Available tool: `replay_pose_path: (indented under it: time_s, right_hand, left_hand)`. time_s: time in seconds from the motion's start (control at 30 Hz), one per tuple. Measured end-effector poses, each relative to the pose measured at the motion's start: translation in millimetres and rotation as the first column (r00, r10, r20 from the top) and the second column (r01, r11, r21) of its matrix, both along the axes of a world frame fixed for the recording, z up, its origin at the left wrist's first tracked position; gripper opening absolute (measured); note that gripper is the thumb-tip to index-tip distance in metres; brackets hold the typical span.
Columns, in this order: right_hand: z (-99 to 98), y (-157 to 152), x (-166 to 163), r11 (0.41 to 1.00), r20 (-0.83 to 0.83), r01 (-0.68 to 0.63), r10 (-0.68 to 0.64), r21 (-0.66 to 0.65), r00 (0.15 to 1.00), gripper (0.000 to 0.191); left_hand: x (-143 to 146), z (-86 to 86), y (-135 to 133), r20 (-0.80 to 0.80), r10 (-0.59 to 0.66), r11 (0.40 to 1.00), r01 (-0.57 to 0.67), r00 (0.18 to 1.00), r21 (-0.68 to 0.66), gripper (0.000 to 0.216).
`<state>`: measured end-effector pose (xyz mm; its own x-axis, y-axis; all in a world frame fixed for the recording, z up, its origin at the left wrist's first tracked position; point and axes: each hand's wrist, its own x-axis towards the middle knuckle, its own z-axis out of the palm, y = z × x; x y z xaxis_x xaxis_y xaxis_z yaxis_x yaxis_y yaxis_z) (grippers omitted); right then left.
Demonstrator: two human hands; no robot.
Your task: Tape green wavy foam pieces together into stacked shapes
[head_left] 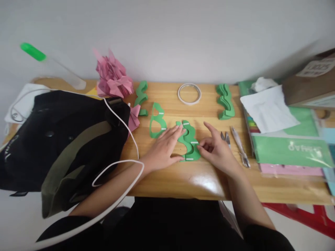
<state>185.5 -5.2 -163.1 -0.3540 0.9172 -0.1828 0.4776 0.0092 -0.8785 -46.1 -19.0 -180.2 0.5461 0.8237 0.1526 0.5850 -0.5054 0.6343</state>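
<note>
Two wavy green paper cut-outs lie side by side on the wooden table in front of me, the left strip (180,139) and the right piece (194,153). Short white tape strips (189,159) cross the right piece. My left hand (167,146) rests flat on the left strip's edge, fingers stretched and thumb apart. At the right piece's edge, near the end of a tape strip, my right hand (216,150) has thumb and curled fingers together, with its index finger raised. Another green cut-out (162,122) with tape strips lies beyond my left hand.
Green wavy stacks stand at the back left (141,91) and back right (226,104), with a tape roll (179,94) between. Scissors (227,138) and a pen (239,144) lie right. A black bag (31,146), pink folded paper (115,76) and a white cable (123,121) occupy the left.
</note>
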Motion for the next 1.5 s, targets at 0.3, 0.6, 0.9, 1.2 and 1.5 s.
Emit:
replay_pose_path:
  time_s: [0.3, 0.6, 0.9, 1.2, 1.5]
  right_hand:
    - [2.3, 0.4, 0.3, 0.995, -0.139, 0.033, -0.045, -0.089, 0.989, 0.077]
    - [0.5, -0.8, -1.6, 0.987, -0.191, -0.003, -0.028, -0.16, 0.981, 0.079]
    - [0.1, 0.8, -2.6, 0.984, -0.155, -0.024, -0.003, -0.178, 0.988, 0.08]
    - [3.7, 0.7, -3.8, 0.981, -0.191, 0.003, -0.041, -0.196, 0.981, 0.079]
    - [23.4, -5.6, 3.0, 0.986, -0.387, 0.072, -0.126, -0.151, 0.913, 0.078]
  left_hand:
    - [1.0, 1.4, -0.5, -0.017, 0.011, 1.0, -0.011, 1.0, -0.012, 0.123]
    - [1.0, -1.2, -2.0, 0.036, 0.028, 1.0, -0.028, 0.999, -0.008, 0.125]
    - [1.7, 2.6, -2.8, -0.049, 0.021, 0.998, -0.024, 0.999, -0.061, 0.11]
    - [-0.3, 3.1, -3.3, 0.043, 0.017, 0.998, -0.015, 0.999, -0.053, 0.109]
    - [-0.8, 14.1, -8.2, 0.335, 0.302, 0.947, -0.242, 0.892, -0.211, 0.079]
